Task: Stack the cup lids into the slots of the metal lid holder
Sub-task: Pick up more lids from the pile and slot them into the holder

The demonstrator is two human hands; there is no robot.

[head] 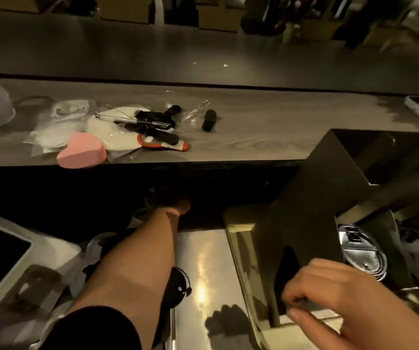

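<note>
At the lower right, the right hand (329, 294) sits against the front lower edge of the metal lid holder (312, 198). Its fingers are curled tight toward the thumb with a narrow gap; blur hides whether they pinch anything. The left hand (175, 202) reaches forward into the dark recess under the wooden counter (254, 137). Its fingers are lost in shadow, so how far open it is cannot be told. Cup lids (362, 251) stand stacked on edge in a holder slot, just beyond the right hand.
</note>
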